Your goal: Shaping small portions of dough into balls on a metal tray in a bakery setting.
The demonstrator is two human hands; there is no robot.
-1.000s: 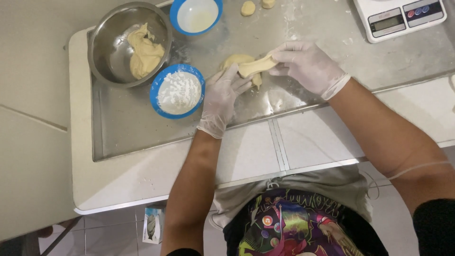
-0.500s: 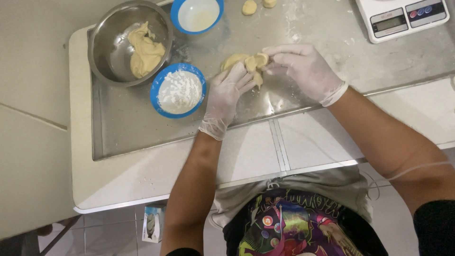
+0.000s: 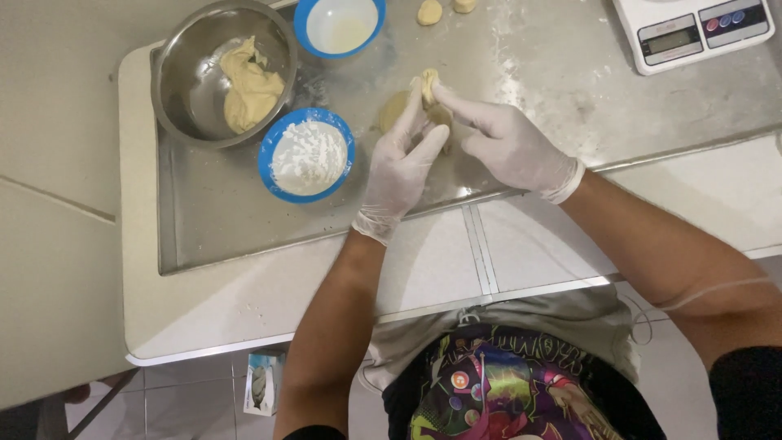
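Note:
Both my hands wear white gloves and work a pale yellow lump of dough (image 3: 429,86) over a steel sheet (image 3: 521,73). My left hand (image 3: 401,163) cups the dough from the left with its fingers raised. My right hand (image 3: 505,140) pinches the top of the dough with thumb and forefinger. Part of the dough is hidden behind my fingers.
A steel bowl (image 3: 189,81) with more dough stands at the back left. A blue bowl of white flour (image 3: 308,155) sits beside my left hand, another blue bowl (image 3: 340,24) behind it. Two small dough balls (image 3: 430,11) lie at the back. A white kitchen scale (image 3: 692,31) stands at the back right.
The dough went from a stretched strip to a folded, gathered lump. My hands have drawn closer together and lifted it slightly, with fingers now pinching its top.

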